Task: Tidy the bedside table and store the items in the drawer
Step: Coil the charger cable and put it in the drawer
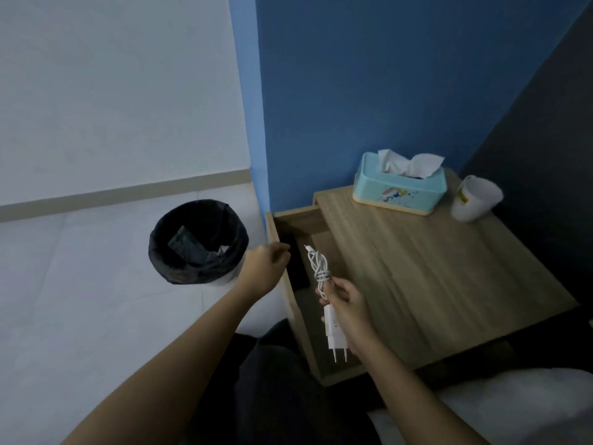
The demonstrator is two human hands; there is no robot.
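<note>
The wooden bedside table (433,268) stands against a blue wall with its drawer (290,303) pulled out to the left. My right hand (348,303) is shut on a white charger (335,332) with its cable coiled in a bundle, held above the open drawer. My left hand (266,264) rests on the drawer's front edge, fingers curled. A flat black object (296,268) lies inside the drawer near my left hand. On the tabletop at the back sit a light blue tissue box (399,187) and a translucent plastic cup (475,199).
A black-lined waste bin (197,242) with some scraps inside stands on the pale floor left of the drawer. A white pillow or bedding (529,409) lies at the lower right. My dark-clothed knees are below the drawer.
</note>
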